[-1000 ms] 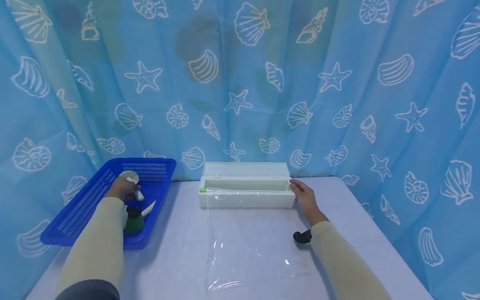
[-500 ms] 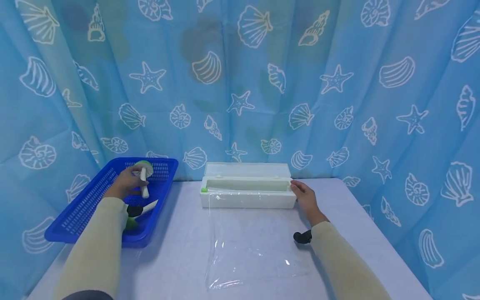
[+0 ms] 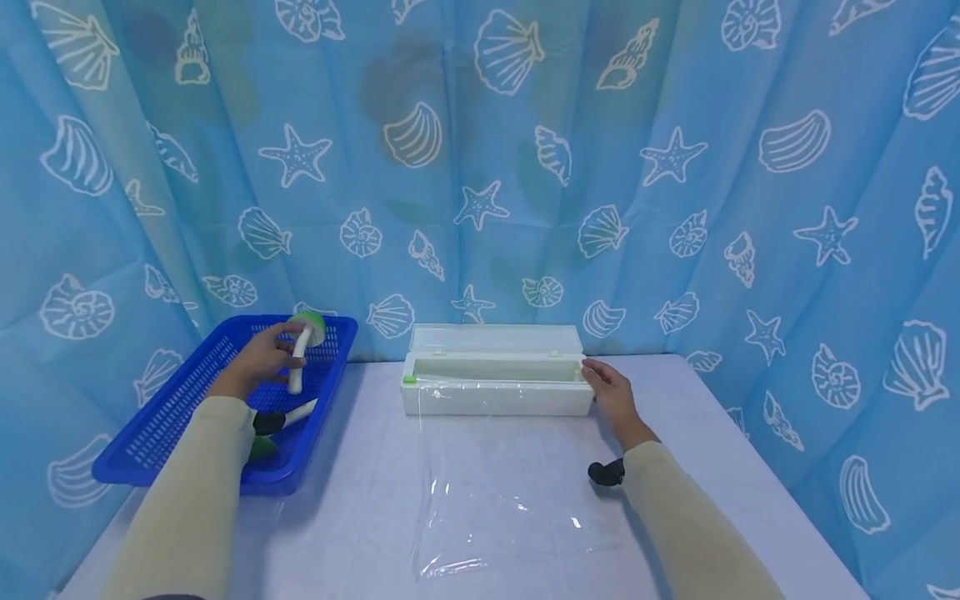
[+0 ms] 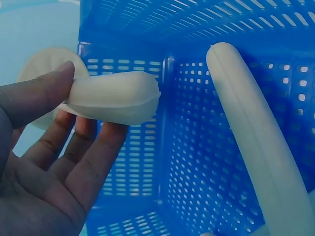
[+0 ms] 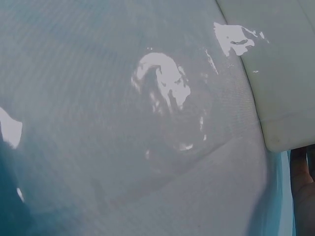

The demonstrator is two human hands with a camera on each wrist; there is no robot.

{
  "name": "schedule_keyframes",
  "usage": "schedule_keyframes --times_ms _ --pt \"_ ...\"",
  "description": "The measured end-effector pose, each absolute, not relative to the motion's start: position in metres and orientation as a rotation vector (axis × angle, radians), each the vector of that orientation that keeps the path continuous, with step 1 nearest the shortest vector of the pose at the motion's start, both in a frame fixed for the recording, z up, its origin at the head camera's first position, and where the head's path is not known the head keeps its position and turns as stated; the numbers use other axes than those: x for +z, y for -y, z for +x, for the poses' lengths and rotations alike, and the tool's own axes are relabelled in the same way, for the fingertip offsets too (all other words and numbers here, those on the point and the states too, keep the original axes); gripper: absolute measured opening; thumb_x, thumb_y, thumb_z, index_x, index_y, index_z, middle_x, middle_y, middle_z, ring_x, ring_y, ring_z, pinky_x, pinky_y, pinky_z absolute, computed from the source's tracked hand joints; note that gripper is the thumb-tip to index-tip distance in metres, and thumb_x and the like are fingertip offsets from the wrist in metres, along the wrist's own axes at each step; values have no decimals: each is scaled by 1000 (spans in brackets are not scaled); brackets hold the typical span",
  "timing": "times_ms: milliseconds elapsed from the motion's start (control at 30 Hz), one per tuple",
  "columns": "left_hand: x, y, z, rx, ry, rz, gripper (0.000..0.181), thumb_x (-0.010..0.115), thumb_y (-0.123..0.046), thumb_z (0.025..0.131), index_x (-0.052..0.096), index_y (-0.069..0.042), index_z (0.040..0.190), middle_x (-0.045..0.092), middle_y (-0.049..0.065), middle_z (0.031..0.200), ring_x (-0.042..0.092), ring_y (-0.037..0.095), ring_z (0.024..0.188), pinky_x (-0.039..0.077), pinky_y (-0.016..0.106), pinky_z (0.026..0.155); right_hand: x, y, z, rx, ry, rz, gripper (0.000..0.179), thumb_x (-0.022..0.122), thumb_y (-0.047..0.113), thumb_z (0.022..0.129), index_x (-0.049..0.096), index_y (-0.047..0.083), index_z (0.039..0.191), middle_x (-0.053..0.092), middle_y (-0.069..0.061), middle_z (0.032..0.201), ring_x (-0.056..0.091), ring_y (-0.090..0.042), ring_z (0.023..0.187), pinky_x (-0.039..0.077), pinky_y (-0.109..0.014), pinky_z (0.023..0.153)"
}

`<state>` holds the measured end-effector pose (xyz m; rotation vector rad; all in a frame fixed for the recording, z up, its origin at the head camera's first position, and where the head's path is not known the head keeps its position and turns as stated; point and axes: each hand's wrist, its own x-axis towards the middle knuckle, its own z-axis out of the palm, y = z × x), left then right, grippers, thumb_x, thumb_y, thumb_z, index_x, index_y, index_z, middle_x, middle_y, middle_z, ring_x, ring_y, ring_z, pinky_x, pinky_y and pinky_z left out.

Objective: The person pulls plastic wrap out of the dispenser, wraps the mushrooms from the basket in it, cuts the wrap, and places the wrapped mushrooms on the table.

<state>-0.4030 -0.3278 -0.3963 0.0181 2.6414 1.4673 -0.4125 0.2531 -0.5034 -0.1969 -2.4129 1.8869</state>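
In the head view my left hand (image 3: 266, 358) pinches the stem of a toy mushroom (image 3: 300, 358) with a green cap, held over the blue basket (image 3: 341, 358). The left wrist view shows the thumb on top of the pale stem (image 4: 115, 96) and the fingers beneath it. At the table's back, my right hand (image 3: 611, 396) grips the right end of a long white cling film dispenser (image 3: 495, 400), whose lid (image 3: 495, 337) stands up. Clear film (image 3: 517, 500) is drawn out of it toward the front of the table. Only some fingers (image 5: 300, 182) show in the right wrist view, at the box's end.
Inside the basket lie another white stem (image 4: 256, 132) and a green piece (image 3: 262, 448), partly hidden by the left sleeve. A green slider (image 3: 409, 379) sits at the dispenser's left end. Behind the white table (image 3: 360, 517) hangs a blue shell-print curtain (image 3: 480, 167).
My left hand has lifted the mushroom from deep in the basket, up and to the right, toward the basket's back right corner. My right hand stays at the dispenser's end.
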Motion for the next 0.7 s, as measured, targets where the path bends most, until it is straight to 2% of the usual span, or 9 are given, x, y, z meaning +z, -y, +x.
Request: schedule_keyframes --times_ms 300,700 --pt "-393 328 -401 1475 -2701 55 56 61 -7 96 32 -5 144 40 30 135 54 44 112 53 49 82 -503 -253 -413 1883 2430 -209 52 50 45 100 46 15 143 42 -10 147 39 -29 135 35 -45 107" --pt "-377 321 -393 1405 -2761 128 56 62 -10 96 36 -7 145 42 28 139 55 42 111 54 46 83 -501 -252 -411 1877 2444 -202 54 49 45 100 44 15 145 40 -10 149 38 -30 135 35 -46 107"
